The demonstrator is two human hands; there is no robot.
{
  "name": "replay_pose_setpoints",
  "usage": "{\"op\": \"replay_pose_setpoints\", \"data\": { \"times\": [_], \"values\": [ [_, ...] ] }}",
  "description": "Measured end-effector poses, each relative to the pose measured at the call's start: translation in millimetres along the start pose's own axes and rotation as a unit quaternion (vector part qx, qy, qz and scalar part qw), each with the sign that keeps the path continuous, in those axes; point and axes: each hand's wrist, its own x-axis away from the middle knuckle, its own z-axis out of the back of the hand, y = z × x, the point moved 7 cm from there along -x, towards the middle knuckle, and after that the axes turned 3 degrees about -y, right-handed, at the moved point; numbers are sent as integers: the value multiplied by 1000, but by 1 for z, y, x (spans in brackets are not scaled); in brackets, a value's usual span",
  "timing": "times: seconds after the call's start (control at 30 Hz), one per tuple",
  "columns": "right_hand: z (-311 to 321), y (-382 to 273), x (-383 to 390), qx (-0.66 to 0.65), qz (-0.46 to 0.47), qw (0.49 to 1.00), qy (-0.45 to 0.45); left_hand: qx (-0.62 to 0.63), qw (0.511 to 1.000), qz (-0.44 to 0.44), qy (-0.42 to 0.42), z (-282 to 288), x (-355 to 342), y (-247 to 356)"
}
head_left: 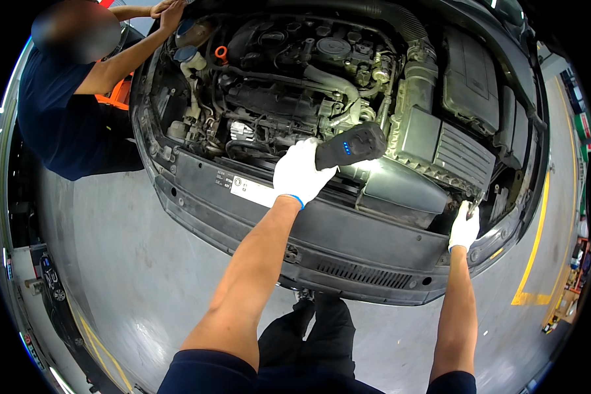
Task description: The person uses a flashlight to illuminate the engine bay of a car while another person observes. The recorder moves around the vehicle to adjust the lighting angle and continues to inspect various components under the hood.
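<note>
Car repair workshop: exposed engine bay (276, 100), grey floor (111, 223), yellow painted lines (530, 299).

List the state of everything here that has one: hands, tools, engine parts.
Left hand: gloved, closed around the light
Light: on, blue indicators lit, beam on the engine parts
Right hand: gloved, closed on a metal tool
Metal tool: gripped, mostly hidden, type unclear
Engine: exposed
Air box: cover on
Lower blue cap: on its neck
Orange ring: sticking up, nobody touching it
</note>
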Motion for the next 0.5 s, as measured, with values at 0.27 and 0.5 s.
{"op": "replay_pose_setpoints", "data": {
  "times": [0.27, 0.5],
  "values": [
    [-2, -2, 0, 2, 12, 1000, -1, 14, 1000, 19, -1, 2, 0, -3],
    [-4, 6, -4, 8, 32, 999, 0, 32, 999, 34, 8, 4, -2, -4]
  ]
}}
